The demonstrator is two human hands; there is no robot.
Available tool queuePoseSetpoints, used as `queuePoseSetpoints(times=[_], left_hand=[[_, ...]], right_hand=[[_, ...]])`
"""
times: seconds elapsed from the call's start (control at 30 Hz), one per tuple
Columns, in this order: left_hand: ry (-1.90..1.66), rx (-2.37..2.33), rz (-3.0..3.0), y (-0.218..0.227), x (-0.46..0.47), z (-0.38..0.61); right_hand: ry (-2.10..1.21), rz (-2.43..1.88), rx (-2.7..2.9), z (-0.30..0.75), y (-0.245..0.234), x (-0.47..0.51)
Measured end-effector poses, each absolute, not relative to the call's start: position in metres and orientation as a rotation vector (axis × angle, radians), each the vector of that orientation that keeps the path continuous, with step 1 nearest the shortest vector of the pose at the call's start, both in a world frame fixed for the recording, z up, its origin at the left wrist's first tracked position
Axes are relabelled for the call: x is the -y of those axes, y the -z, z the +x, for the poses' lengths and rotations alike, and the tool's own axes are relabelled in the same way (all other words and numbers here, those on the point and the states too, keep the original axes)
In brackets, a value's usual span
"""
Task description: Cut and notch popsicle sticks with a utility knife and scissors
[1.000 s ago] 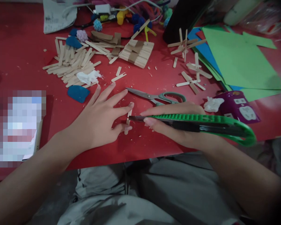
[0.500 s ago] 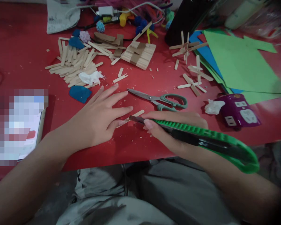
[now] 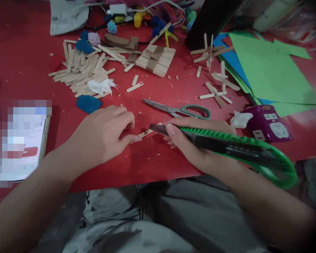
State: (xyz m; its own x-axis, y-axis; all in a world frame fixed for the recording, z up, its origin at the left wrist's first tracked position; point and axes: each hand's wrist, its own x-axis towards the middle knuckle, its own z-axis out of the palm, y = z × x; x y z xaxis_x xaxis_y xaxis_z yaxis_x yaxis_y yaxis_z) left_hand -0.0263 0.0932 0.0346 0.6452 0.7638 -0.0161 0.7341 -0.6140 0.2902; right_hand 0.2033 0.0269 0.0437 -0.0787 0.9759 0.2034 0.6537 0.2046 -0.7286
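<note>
My left hand [image 3: 107, 128] rests on the red tabletop with curled fingers, its thumb and fingers closed on the near end of a wooden craft stick [image 3: 142, 135]. A notch shows partway along that stick. My right hand [image 3: 197, 137] is wrapped round a green utility knife [image 3: 226, 146], whose dark blade lies over the stick's far end. Just beyond the right hand, a pair of scissors [image 3: 171, 109] with grey-green handles lies on the table, one loop partly hidden by the hand.
Loose craft sticks [image 3: 81, 72] form a pile at the back left, beside a banded bundle [image 3: 158, 61]. Joined stick pieces [image 3: 216, 94], green paper [image 3: 274, 70] and a purple socket block [image 3: 270, 123] lie right. A phone [image 3: 28, 147] is at left.
My left fingers, spread out before, have curled in to the stick's near end. The knife has shifted slightly right, and more of the notch shows.
</note>
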Motion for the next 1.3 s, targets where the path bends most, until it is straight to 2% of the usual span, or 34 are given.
queuePoseSetpoints(times=[0.2,0.5,1.3], left_hand=[[-0.187,-1.294,2.613,-0.0331,-0.0941,-0.0263],[-0.294,-1.167,2.638,-0.0291,-0.097,-0.0277],[-0.298,-1.237,2.605,-0.0265,-0.0956,-0.0255]], right_hand=[[-0.629,-1.515,1.843,0.2071,-0.0405,-0.0247],[-0.632,-1.526,1.865,0.2086,-0.038,-0.0246],[-0.7,-1.494,1.92,0.2029,-0.0446,-0.024]])
